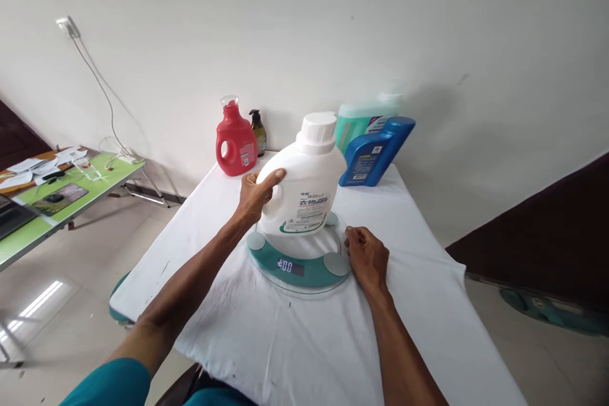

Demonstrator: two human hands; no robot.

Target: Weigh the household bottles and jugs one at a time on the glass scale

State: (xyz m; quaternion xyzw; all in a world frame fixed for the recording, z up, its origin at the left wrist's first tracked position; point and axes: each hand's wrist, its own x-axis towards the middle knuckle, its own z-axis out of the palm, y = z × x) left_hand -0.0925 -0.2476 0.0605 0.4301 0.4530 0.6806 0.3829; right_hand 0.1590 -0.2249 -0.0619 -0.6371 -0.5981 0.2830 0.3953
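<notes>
My left hand [257, 195] is wrapped round the handle of a white laundry detergent bottle [304, 184] with a white screw cap. The bottle leans a little to the right, over the far part of a round glass scale [299, 266] with a green front band. Whether its base touches the glass, I cannot tell. Lit digits ending in "00" show on the scale's display [290, 267]. Close by the scale's right edge, my right hand [368, 257] rests with its fingers curled in, and nothing shows in them.
Behind, a red detergent bottle [236, 143] and a dark pump bottle [257, 133] stand at the left. A blue bottle [373, 155] and a green jug [359, 117] stand at the right. White cloth [428, 304] covers the table. A green desk [61, 203] is further left.
</notes>
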